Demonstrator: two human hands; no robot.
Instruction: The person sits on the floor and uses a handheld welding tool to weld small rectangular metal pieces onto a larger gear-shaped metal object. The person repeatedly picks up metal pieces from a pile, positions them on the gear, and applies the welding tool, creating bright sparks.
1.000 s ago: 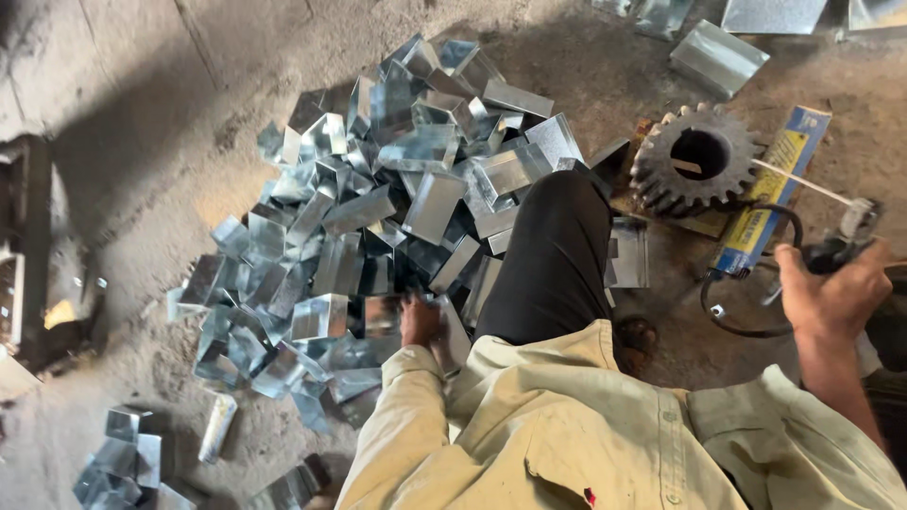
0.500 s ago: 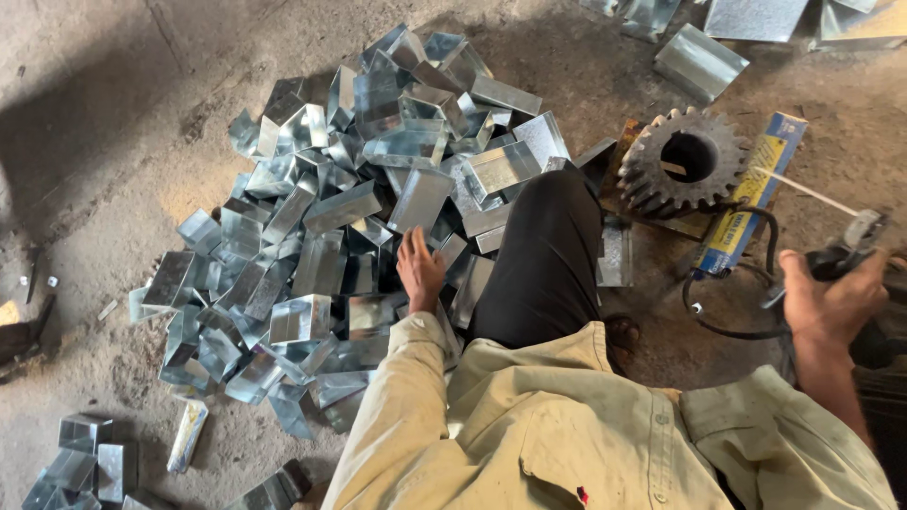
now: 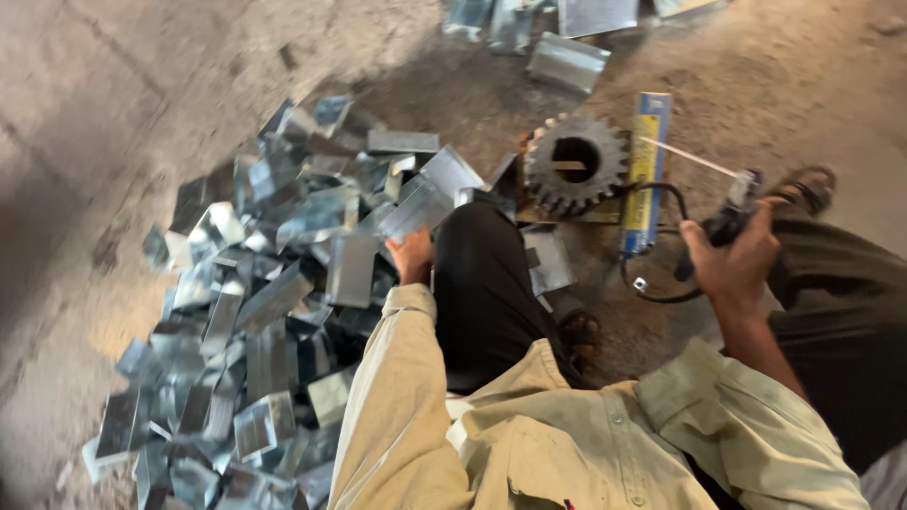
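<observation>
The person sits on a dusty concrete floor (image 3: 123,113) with the knees apart, wearing a pale khaki shirt and dark trousers.

The left hand (image 3: 413,255) reaches down beside the left knee into a heap of bent galvanised sheet-metal pieces (image 3: 274,293). Its fingers point into the heap and lie against the metal at the edge nearest the knee, but the view is blurred and the fingertips are partly hidden, so it cannot be told whether they are closed on a piece or only resting on one. A flat rectangular piece (image 3: 351,269) lies just beside the fingers, on the side away from the knee, and the rest of the heap spreads beyond and below it.

The right hand (image 3: 732,260) is raised over the right leg, its fingers curled tight around a dark handheld tool (image 3: 727,222) with a black cable (image 3: 652,283) looping down from it to the floor. A thin pale rod (image 3: 690,158) runs away from the tool's far end, beyond the fingertips.

Past the right hand's fingers, toward the left hand, a blue and yellow box-shaped bar (image 3: 645,170) lies on the floor, and just beyond it a large steel gear wheel (image 3: 575,162) lies flat. More folded metal pieces (image 3: 567,61) lie well apart, further ahead.
</observation>
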